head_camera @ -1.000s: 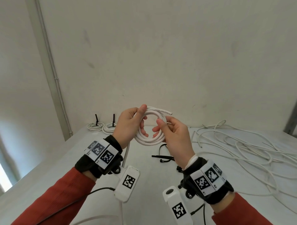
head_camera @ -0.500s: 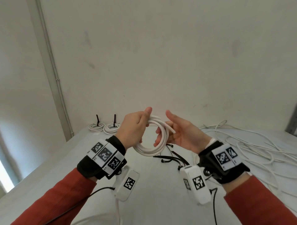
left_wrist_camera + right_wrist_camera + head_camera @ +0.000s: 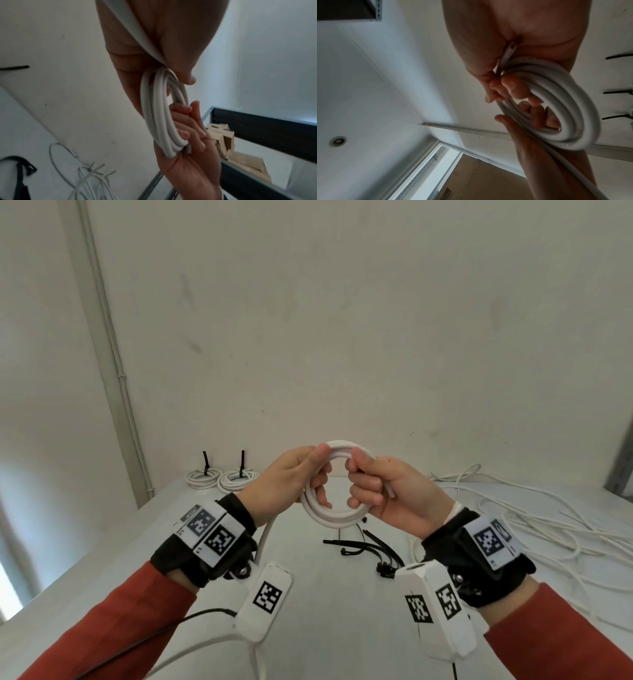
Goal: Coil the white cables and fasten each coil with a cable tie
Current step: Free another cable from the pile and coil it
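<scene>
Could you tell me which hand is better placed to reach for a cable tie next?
Probably the right hand: the loose ties lie on the table just below it, and the left hand also grips the coil, so could hold it alone.

I see the white cable coil (image 3: 337, 510), several round loops, upright above the table (image 3: 308, 628); black cable ties (image 3: 368, 546) lie on it below the coil.

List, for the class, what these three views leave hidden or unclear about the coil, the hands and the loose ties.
1. Left hand: its palm side on the coil is turned away in the head view.
2. Cable tail: its far end runs off the bottom edge of the head view.
3. Loose cable ties: the right hand covers some; no count possible.
4. Two tied coils: too small to see their fastening.
</scene>
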`<state>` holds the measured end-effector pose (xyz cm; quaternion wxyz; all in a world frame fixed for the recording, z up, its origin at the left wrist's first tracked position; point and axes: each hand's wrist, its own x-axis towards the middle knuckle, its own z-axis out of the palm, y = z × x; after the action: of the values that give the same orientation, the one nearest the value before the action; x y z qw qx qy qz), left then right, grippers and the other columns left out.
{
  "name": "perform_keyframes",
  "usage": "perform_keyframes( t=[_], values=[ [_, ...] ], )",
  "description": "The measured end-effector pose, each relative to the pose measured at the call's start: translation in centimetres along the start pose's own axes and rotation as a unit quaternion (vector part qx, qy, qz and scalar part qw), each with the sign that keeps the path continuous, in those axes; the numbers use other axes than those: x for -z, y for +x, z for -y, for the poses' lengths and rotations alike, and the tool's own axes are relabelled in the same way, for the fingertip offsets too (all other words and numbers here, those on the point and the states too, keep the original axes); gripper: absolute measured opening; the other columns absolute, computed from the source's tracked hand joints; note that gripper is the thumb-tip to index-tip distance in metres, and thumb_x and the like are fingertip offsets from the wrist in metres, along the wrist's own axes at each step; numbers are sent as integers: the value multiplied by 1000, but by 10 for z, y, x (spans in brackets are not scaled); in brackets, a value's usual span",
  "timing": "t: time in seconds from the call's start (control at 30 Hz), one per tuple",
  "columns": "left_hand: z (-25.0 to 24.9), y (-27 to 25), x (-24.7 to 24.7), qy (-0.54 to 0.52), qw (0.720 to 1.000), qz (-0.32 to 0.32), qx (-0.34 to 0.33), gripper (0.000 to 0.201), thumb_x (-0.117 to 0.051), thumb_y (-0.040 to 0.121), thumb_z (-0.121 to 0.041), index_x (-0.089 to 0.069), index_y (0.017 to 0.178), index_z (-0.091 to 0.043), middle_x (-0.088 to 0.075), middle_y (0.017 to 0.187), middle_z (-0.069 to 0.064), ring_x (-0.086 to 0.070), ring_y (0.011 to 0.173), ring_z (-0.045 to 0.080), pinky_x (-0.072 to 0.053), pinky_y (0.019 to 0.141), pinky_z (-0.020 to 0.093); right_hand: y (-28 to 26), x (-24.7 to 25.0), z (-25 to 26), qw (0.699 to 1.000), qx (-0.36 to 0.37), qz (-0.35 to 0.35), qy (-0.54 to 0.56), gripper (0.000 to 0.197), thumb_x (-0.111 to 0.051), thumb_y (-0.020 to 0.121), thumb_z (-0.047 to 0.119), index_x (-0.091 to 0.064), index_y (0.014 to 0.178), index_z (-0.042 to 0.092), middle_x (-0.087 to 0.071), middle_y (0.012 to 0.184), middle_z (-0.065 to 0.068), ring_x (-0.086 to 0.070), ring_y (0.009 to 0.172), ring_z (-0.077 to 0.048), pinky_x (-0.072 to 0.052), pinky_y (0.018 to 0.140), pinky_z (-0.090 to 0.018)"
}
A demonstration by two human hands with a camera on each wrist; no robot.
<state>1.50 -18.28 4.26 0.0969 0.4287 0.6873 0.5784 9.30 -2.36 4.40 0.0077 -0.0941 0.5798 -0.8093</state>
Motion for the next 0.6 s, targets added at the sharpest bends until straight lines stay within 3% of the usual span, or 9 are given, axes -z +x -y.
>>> perform_keyframes(
  t=[0.1, 0.17, 0.3, 0.37, 0.43, 0.53, 0.6],
  values=[
    [-3, -4, -4, 73, 997, 12, -36, 41, -35, 90, -44, -46, 75, -8, -39, 59, 0, -53, 48, 16, -54, 58, 46, -1, 4, -1, 993, -67, 100, 15, 40, -58, 84, 47, -51, 62, 15, -35, 38, 6, -38, 33, -10, -49, 59, -28],
    [-8, -4, -5, 107, 993, 27, -45, 43, -32, 92, -44, -45, 73, -8, -38, 59, 0, -52, 46, 15, -52, 53, 43, 0, 6, -3, 982, -97, 158, 34, 52, -51, 84, 60, -50, 56, 16, -40, 36, 5, -43, 33, -11, -49, 62, -29],
    [-11, -1, 3, 129, 990, 53, -37, 52, -31, 95, -53, -47, 72, -10, -43, 57, -9, -53, 48, 16, -48, 52, 36, 0, 3, -11, 967, -98, 206, 113, 39, -60, 87, 48, -56, 67, 15, -49, 40, 6, -51, 38, -10, -50, 63, -27],
    [-10, 0, 7, 123, 989, 72, -28, 55, -32, 91, -57, -50, 74, -9, -50, 61, -6, -59, 56, 19, -46, 57, 34, -2, 3, -12, 962, -98, 216, 138, 36, -60, 88, 45, -54, 70, 14, -39, 36, 8, -44, 33, -8, -49, 59, -26],
    [-11, 0, 9, 129, 987, 91, -18, 61, -34, 88, -62, -54, 83, -5, -57, 72, 2, -64, 62, 19, -46, 53, 30, -4, 2, -9, 961, -101, 216, 140, 38, -54, 91, 46, -52, 70, 15, -28, 38, 8, -32, 31, -11, -46, 55, -25],
    [-14, -6, 12, 137, 985, 105, -3, 46, -37, 95, -52, -55, 89, -11, -58, 67, -8, -55, 48, 15, -39, 37, 22, -8, 8, -2, 956, -108, 227, 152, 43, -45, 95, 48, -50, 70, 14, -27, 40, 6, -25, 34, -14, -44, 53, -26],
    [-18, -10, 16, 123, 986, 112, 3, 41, -38, 90, -46, -57, 85, -10, -49, 54, -11, -42, 39, 10, -30, 36, 19, -11, 13, 2, 948, -123, 248, 158, 43, -43, 97, 47, -49, 71, 13, -28, 41, 5, -26, 35, -15, -43, 53, -27]
  ],
)
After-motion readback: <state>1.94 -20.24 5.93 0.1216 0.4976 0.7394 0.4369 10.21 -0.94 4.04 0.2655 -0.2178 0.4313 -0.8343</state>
